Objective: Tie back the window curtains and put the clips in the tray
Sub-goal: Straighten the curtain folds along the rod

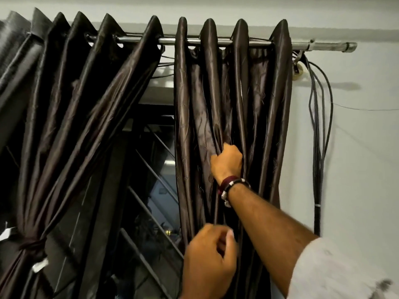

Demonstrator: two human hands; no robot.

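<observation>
At the right of the window, both my hands are on the hanging right curtain [233,100].

My right hand [227,161] is raised with fingers curled into the folds, gripping a bunch of the dark fabric; bracelets [232,186] circle that wrist. My left hand [210,258] is lower and nearer, fingers curled and thumb close at the fabric's edge, though motion blur keeps me from telling whether it actually pinches anything. On the left, the left curtain [71,117] is already gathered by a knotted tie [32,244]. Both hang from the metal rod [319,45]; cables [319,130] dangle on the far right wall.
</observation>
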